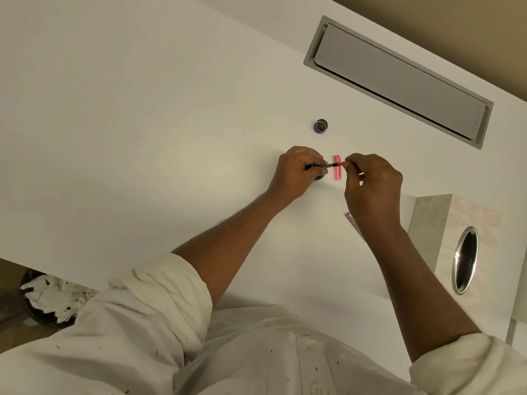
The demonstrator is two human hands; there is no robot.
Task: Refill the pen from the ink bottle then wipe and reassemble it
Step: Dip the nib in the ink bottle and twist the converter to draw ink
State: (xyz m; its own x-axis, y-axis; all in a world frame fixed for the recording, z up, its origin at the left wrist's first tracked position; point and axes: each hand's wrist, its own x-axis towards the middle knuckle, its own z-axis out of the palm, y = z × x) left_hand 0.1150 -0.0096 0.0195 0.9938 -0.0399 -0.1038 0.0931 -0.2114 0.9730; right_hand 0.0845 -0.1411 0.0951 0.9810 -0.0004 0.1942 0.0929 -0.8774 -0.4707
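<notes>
So the fingers first: the left hand's fingers (309, 164) are curled tight round the dark slim half of the pen (319, 166), and the right hand's fingertips (349, 163) are pinched narrow on its reddish end. Nothing is spread wide on either side. The left hand (296, 172) and right hand (373, 186) hold the pen level between them, and it crosses right over the pink pen piece (337, 174) lying on the surface (142, 138). I can't tell if the two are touching.

My guess on handling: the pen is light, thin, smooth plastic, so it's easy to roll or drop, and the ink end will be messy and a bit delicate. I'd grip it on the body at both ends, like now, and twist gently rather than squeeze.

Everything else, going by that pink pen piece:
- Just left of it, tucked under the left hand, is a dark lump (320, 177). It's mostly hidden.
- Beyond it is a round purplish thing (320, 126), either the ink bottle or its cap. It's too small to say.
- Nearer the body from it, partly under the right wrist, is another pinkish strip (352, 220).
- Further right of it is a tissue box (433, 223).
- Far beyond it is a grey hatch (399, 78) set in the surface.
- Way off left and down from it is a bin (48, 300) with crumpled tissue.
</notes>
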